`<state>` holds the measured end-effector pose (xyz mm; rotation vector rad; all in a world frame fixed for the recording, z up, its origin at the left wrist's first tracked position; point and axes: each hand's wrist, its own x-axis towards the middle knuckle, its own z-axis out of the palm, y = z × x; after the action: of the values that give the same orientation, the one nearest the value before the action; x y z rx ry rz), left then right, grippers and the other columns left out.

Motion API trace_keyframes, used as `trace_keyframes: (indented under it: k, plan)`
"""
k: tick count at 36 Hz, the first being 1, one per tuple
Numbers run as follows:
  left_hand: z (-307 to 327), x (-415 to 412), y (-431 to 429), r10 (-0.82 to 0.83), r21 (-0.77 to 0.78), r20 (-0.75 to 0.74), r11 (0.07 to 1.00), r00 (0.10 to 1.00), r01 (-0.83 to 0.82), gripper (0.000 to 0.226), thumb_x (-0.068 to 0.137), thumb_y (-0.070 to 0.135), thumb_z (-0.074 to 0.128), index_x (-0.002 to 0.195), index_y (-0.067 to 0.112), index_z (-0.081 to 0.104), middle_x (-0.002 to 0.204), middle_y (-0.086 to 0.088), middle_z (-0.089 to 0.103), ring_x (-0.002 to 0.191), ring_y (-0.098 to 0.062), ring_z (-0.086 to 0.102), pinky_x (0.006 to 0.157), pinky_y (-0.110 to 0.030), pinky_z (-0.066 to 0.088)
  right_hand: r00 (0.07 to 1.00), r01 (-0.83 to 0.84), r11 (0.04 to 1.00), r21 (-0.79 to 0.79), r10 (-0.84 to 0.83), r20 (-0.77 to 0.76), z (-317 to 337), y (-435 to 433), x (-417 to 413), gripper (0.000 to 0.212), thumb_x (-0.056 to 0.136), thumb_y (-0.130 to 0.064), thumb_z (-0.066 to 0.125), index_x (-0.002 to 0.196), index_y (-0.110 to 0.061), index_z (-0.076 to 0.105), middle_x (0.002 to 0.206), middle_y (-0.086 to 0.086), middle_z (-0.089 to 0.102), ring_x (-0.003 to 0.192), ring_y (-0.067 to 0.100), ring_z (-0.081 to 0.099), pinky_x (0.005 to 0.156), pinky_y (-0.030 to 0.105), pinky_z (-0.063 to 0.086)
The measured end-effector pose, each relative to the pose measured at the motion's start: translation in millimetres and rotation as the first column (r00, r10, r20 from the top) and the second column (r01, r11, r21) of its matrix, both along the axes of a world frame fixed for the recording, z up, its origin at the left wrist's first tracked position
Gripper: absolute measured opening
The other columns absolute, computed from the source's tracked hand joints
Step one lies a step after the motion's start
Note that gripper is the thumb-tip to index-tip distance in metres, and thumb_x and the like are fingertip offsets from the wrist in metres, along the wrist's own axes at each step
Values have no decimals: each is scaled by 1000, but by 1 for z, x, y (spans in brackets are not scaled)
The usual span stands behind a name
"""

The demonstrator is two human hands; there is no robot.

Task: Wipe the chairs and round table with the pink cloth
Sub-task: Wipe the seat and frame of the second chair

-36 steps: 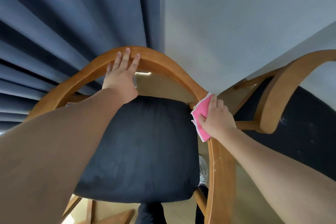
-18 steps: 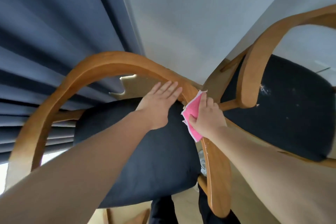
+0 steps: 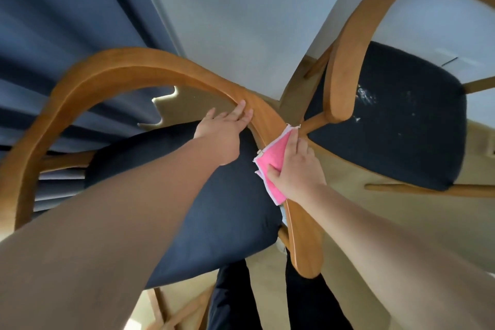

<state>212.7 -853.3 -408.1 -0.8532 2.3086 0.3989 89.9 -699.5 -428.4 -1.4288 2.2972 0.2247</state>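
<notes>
1 pink cloth [image 3: 273,159], right hand [image 3: 297,169] holding it against chair [image 3: 112,72]

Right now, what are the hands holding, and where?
The right hand holds the pink cloth over its right half, thumb across the lower part, against the chair's wooden rail. The left hand holds nothing.

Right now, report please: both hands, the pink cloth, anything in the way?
Left hand flat on near chair's rail. Right hand holds pink cloth on same rail. Second chair close at right, not blocking.
</notes>
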Motion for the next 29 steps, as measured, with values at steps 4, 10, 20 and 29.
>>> trace_keyframes:
  k: [4,10,20,29]
  plan:
    - [2,-3,4,14,-30,25,999,1000,-14,102,78,2,53,149,30,-16,156,8,-25,142,-17,21,119,-43,4,998,62,998,5,-62,7,2,29,6,101,90,-63,46,151,1,-3,138,16,37,118,26,48,90,33,49]
    - [6,-7,23,26,-91,-8,996,1000,-27,91,81,9,46,150,22,-13,158,1,-21,147,-19,1,118,-47,-1,999,41,999,-6,-41,2,0,34,6,98,92,-60,44,150,3,-3,138,17,36,117,26,48,88,32,50]
    - [24,60,139,346,-50,-230,929,910,-367,79,84,7,47,152,20,9,160,-1,7,146,-14,5,119,-32,1,999,14,999,-39,-13,34,-2,38,3,98,93,-60,45,152,-1,-5,148,19,29,125,30,46,93,35,49]
    - [47,116,225,593,32,-278,792,755,-610,71,87,7,44,151,23,18,158,5,18,143,-14,15,116,-25,9,991,108,994,-8,-107,75,5,81,18,98,93,-57,47,151,1,-7,141,19,33,115,29,48,90,37,52]
